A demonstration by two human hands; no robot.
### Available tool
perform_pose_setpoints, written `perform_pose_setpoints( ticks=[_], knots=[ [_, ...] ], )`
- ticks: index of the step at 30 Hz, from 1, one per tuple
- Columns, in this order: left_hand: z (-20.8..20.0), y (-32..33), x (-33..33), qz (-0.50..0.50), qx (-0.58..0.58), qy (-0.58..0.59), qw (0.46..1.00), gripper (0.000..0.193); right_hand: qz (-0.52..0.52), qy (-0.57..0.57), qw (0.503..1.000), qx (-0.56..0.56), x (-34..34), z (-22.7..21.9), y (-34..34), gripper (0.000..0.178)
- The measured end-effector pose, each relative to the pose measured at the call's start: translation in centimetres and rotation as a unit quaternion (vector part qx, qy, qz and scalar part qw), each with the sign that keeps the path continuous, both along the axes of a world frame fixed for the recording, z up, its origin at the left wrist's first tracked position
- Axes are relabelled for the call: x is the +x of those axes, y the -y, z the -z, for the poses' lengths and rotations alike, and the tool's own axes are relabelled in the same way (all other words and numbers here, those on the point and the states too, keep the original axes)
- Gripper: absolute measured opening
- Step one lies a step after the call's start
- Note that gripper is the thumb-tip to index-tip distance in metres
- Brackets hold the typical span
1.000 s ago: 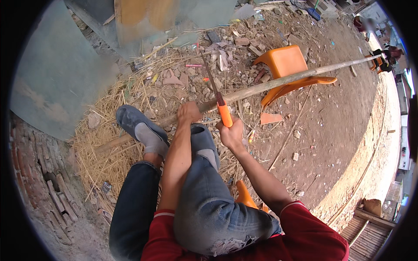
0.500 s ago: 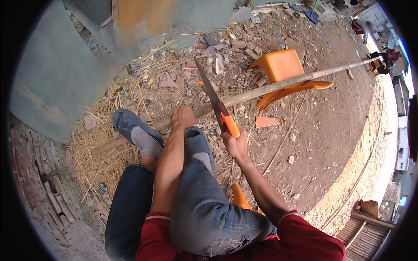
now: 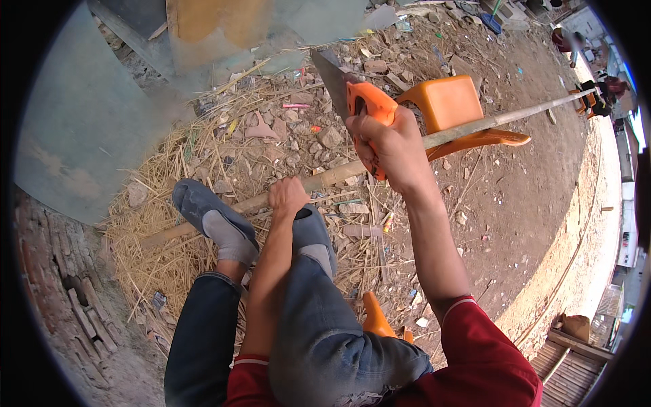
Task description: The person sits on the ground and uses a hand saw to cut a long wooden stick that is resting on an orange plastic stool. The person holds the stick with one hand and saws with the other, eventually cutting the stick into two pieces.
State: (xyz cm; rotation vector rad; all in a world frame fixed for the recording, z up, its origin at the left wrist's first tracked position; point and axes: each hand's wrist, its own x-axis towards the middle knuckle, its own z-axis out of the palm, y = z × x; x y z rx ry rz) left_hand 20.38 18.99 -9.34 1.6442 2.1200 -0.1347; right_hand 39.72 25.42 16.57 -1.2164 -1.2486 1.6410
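A long pale wooden pole (image 3: pixel 339 174) runs slantwise from the straw at lower left to the far right, passing over an orange plastic chair (image 3: pixel 451 102) that lies tipped over. My left hand (image 3: pixel 287 195) is closed around the pole, just beyond my right shoe (image 3: pixel 312 230). My left shoe (image 3: pixel 211 208) is across the pole, nearer its straw end. Raised in my right hand (image 3: pixel 395 146) is a handsaw (image 3: pixel 330 73), gripped by its orange handle. Its blade points away and to the upper left, and appears to be held above the pole rather than on it.
Straw (image 3: pixel 152 203), stones and litter cover the ground around my feet. Large grey sheets (image 3: pixel 74 136) stand at the left, above a brick wall (image 3: pixel 71 292). Another orange plastic piece (image 3: pixel 376 315) shows beside my right leg. People (image 3: pixel 603 95) are far off at the right.
My right hand has moved up and forward with the handsaw, lifting it from beside the pole. My left hand still grips the pole in about the same place.
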Motion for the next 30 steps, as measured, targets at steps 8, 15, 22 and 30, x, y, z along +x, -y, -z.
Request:
perform_pose_setpoints(
  ticks=[8,15,22,30],
  knots=[
    [-1.1,-0.7,-0.3,0.002,-0.008,0.025,1.0,0.031,0.082,0.104,0.981,0.14,2.6,0.6,7.2,0.015],
    [-0.8,-0.4,-0.9,0.004,0.017,0.022,1.0,0.03,0.03,0.215,0.975,0.039,5.4,10.0,17.9,0.016],
    [-0.3,-0.5,-0.4,0.007,0.018,0.023,1.0,0.029,0.025,0.217,0.975,-0.049,6.4,7.2,23.4,0.008],
    [-0.5,-0.5,-0.6,0.0,0.018,0.019,1.0,0.031,0.008,0.235,0.971,-0.037,8.8,5.1,26.3,0.009]
  ],
)
